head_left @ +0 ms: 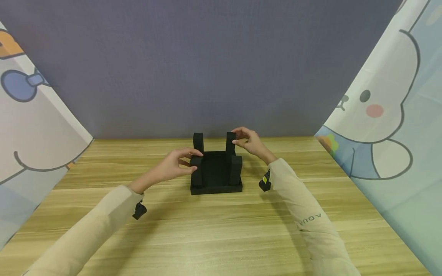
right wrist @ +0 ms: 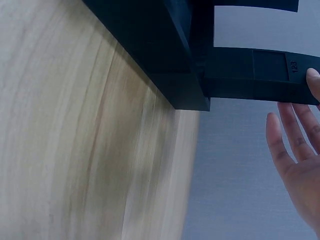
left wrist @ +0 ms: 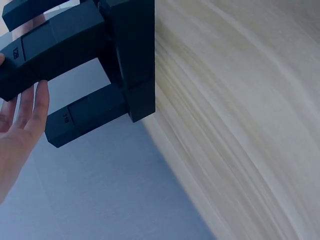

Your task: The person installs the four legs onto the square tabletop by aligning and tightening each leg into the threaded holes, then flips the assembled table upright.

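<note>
A black square base (head_left: 215, 189) sits on the wooden table with an upright block-like post at each corner. My left hand (head_left: 172, 165) holds the top of the near left post (head_left: 197, 176) between thumb and fingers. In the left wrist view, raised digits mark that held post (left wrist: 55, 42), and fingers lie along its side. My right hand (head_left: 250, 142) pinches the top of the far right post (head_left: 230, 143). The right wrist view shows the thumb on this post (right wrist: 240, 75), beside raised digits, with the other fingers partly spread below. Neither hand touches the near right post (head_left: 236, 170) or far left post (head_left: 198, 141).
Behind the base, a grey-blue panel (head_left: 207, 69) rises from the back edge of the wooden table (head_left: 214, 234). Cartoon-printed sheets (head_left: 386, 115) stand on both sides. Small black devices (head_left: 265, 182) are worn at both wrists.
</note>
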`<state>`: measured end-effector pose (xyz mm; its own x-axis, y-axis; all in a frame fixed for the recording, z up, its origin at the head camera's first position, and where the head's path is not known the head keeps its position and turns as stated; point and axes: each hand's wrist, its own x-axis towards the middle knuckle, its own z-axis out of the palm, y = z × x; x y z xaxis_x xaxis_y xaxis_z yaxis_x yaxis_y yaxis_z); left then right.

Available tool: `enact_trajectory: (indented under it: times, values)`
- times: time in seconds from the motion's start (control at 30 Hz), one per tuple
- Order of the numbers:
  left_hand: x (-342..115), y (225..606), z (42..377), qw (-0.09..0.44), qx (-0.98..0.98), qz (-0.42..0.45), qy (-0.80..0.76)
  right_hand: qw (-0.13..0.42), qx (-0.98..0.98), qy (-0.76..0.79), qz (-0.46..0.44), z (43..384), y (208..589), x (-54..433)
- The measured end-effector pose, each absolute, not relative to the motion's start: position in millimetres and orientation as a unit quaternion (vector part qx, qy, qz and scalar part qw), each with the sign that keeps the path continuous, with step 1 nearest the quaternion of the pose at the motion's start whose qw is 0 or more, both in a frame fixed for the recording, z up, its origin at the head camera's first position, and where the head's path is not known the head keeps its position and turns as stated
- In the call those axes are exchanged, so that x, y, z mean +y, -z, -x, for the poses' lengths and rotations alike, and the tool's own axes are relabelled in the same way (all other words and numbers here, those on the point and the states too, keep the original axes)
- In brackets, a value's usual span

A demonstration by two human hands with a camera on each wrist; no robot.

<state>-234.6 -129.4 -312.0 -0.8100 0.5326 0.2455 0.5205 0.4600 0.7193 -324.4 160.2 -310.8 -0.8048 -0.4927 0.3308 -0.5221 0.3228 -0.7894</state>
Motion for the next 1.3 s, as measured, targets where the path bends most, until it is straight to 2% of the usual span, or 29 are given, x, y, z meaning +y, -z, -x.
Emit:
enact_trajectory:
  times: [0.23,0.53,0.87,1.0,1.3]
  values:
    - [-128.4,313.2,232.8,0.007,0.857,-0.307,-0.414,0.017,-0.816,-0.487,-0.311,322.4,309.7,159.1]
    - [-118.6,323.2,218.7,-0.068,0.866,-0.249,-0.428,0.023,-0.818,-0.483,-0.313,325.5,313.0,159.8]
    - [-108.7,326.2,211.8,-0.134,0.873,-0.226,-0.411,0.030,-0.817,-0.484,-0.310,348.8,336.3,165.2]
    - [-109.7,324.8,213.7,-0.124,0.870,-0.247,-0.409,0.030,-0.818,-0.483,-0.310,346.8,334.6,165.0]
    - [-120.1,317.9,223.6,-0.044,0.863,-0.286,-0.414,0.017,-0.811,-0.494,-0.313,324.2,311.5,160.7]
